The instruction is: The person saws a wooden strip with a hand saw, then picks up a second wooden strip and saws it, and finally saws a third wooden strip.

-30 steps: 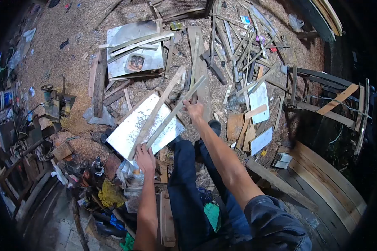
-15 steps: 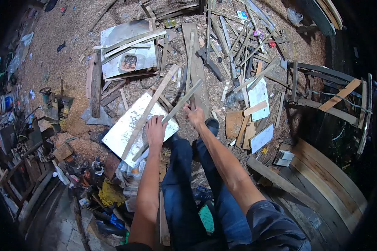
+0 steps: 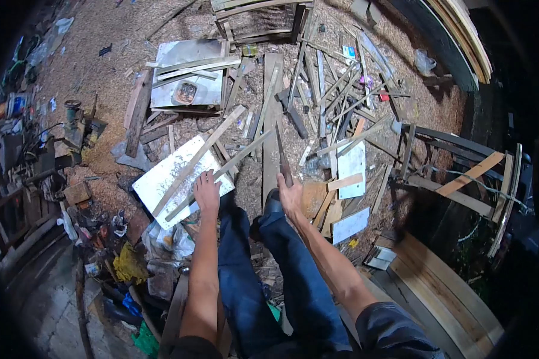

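My left hand (image 3: 207, 192) lies over a narrow wooden strip (image 3: 243, 152), its fingers bent across the wood. The strip slants over a white board (image 3: 147, 185) on the ground, with its upper end past the board. A second, longer strip (image 3: 185, 169) crosses the same board beside it. My right hand (image 3: 291, 196) is closed around the lower end of a long, dark, narrow tool (image 3: 283, 157) that points away from me; its exact kind is unclear. Beneath the tool runs a wide plank (image 3: 271, 107).
Another white board (image 3: 203, 46) with strips and a small container (image 3: 185, 92) stands at upper left. Scattered sticks (image 3: 341, 90) fill the upper right. A wooden frame (image 3: 452, 143) is at right, wide boards (image 3: 440, 287) at lower right, and tools and debris at left.
The view has shifted. My right hand has moved away from the strip's upper end, and the dark tool now shows clearly in it. My left hand remains on the strip.
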Tool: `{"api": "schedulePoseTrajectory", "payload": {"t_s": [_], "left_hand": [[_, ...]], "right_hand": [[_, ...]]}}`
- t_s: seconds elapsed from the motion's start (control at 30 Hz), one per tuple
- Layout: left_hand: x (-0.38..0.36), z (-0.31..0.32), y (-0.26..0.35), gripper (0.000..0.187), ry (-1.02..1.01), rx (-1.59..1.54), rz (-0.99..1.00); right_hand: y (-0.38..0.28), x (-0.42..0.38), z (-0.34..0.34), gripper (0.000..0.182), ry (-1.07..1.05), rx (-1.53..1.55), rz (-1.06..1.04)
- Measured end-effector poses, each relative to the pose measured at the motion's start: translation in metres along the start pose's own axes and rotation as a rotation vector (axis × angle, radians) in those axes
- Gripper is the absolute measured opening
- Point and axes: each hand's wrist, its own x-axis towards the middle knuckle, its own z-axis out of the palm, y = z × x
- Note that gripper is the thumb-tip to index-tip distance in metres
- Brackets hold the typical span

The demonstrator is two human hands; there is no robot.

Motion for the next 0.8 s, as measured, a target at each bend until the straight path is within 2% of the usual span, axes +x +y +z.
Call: {"api": "schedulePoseTrajectory", "payload": {"t_s": [0.07, 0.17, 0.27, 0.37, 0.5, 0.63, 0.7, 0.8], "left_hand": [[-0.004, -0.003, 0.006, 0.041, 0.016, -0.019, -0.008], [-0.010, -0.011, 0.019, 0.035, 0.016, -0.019, -0.052], [-0.008, -0.025, 0.031, 0.030, 0.003, -0.065, -0.147], [-0.004, -0.027, 0.037, 0.032, -0.007, -0.096, -0.193], [0.001, -0.023, 0.041, 0.037, 0.010, -0.176, -0.240], [0.019, -0.014, 0.039, 0.036, 0.103, -0.191, -0.296], [0.028, -0.009, 0.039, 0.035, 0.261, -0.168, -0.296], [0.045, -0.005, 0.040, 0.035, 0.327, -0.146, -0.313]], "right_hand": [[0.013, 0.006, -0.005, 0.051, -0.022, -0.009, -0.005], [0.012, 0.005, -0.014, 0.051, -0.023, -0.112, -0.131], [-0.010, -0.014, -0.027, 0.049, -0.138, -0.161, -0.165], [-0.026, -0.031, -0.035, 0.044, -0.232, -0.224, -0.300], [-0.039, -0.047, -0.038, 0.045, -0.387, -0.264, -0.334], [-0.024, -0.049, -0.024, 0.044, -0.340, -0.205, -0.419], [-0.024, -0.052, -0.023, 0.043, -0.342, -0.201, -0.352], [-0.028, -0.064, -0.026, 0.041, -0.317, -0.148, -0.241]]}}
